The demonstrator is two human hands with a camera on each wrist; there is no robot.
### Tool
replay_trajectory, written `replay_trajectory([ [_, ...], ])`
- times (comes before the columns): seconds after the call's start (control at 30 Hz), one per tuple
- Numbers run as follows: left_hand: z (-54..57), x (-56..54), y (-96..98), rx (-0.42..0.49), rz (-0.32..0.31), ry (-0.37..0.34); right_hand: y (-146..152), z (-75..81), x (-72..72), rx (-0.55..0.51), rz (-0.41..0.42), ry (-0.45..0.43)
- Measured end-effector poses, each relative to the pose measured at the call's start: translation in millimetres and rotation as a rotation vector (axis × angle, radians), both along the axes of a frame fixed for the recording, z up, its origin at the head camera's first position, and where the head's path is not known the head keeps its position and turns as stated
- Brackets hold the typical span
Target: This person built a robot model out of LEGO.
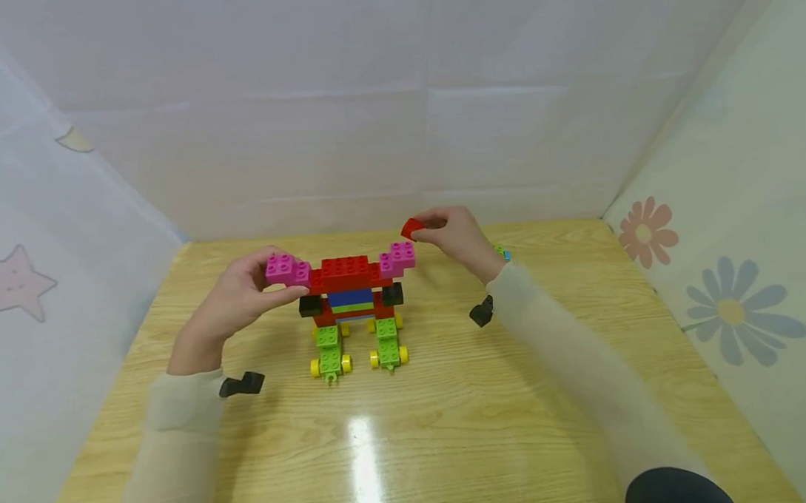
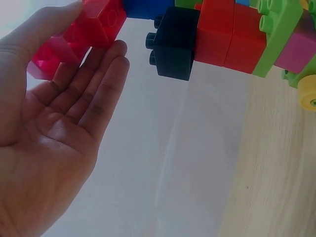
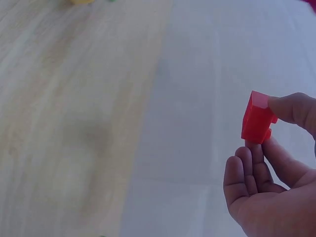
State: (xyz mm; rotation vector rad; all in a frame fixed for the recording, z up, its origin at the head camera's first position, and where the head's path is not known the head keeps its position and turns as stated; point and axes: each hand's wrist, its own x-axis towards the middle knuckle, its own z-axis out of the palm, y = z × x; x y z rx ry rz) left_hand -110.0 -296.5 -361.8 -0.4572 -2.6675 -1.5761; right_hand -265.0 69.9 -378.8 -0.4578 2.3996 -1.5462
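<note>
A toy figure built of toy bricks (image 1: pixel 346 272) stands on the table, with a red top, pink arms and green wheeled bases. My left hand (image 1: pixel 241 293) holds its left arm, the thumb in front and the fingers behind the pink bricks (image 1: pixel 281 267). In the left wrist view, that thumb lies along the red and pink bricks, beside a black brick (image 2: pixel 173 44). Between thumb and fingertips, my right hand (image 1: pixel 459 238) pinches a small red brick (image 3: pixel 256 118). The red brick is in the air, above and just right of the figure's right pink arm (image 1: pixel 398 257).
On the wooden table (image 1: pixel 449 427), a small green and blue piece (image 1: pixel 503 253) lies behind my right forearm. White cloth (image 1: pixel 372 134) hangs at the back, and printed cloth walls (image 1: pixel 761 194) stand at both sides.
</note>
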Motion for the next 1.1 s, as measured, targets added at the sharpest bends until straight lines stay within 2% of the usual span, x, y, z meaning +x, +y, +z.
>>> replay_trajectory([
  [0.27,-4.2,-5.4,13.1,0.022,-0.02,0.017,7.9,45.8,23.6,0.001,0.081,0.064],
  [0.47,-6.7,-10.9,21.8,0.037,-0.035,0.017,7.8,69.6,38.0,0.021,0.127,0.107],
  [0.7,-6.3,-14.1,30.2,0.014,-0.025,-0.009,2.5,85.1,53.6,0.025,0.21,0.148],
  [0.9,-7.1,-16.4,35.1,0.025,-0.031,-0.018,-5.0,89.1,61.5,0.067,0.272,0.162],
  [1.1,-7.1,-17.3,37.2,0.033,-0.036,-0.019,-11.8,90.0,64.6,0.133,0.298,0.177],
])
